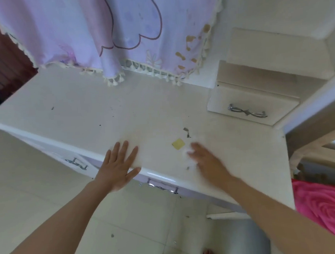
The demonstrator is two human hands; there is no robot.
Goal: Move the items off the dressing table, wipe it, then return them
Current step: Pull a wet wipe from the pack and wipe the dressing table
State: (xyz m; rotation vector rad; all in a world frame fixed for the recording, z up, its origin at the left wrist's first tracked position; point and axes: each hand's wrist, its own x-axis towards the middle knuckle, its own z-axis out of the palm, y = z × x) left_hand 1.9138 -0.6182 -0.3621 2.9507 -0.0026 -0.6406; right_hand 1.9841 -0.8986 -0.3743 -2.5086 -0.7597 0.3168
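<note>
The white dressing table (pixel 102 115) has a bare top with small dark specks, a grey smudge (pixel 187 132) and a yellow square sticker (pixel 178 144). My left hand (pixel 118 166) lies flat with straight fingers on the table's front edge. My right hand (pixel 206 161) is motion-blurred on the top just right of the sticker. It holds a crumpled white tissue (pixel 186 151) under its fingertips.
A lilac and pink fringed cloth (pixel 116 31) hangs down over the back of the table. A small drawer unit (pixel 246 109) with a metal handle sits at the right rear. Pink rose-print fabric (pixel 327 211) lies to the right, and a grey stool (pixel 239 236) stands below the table.
</note>
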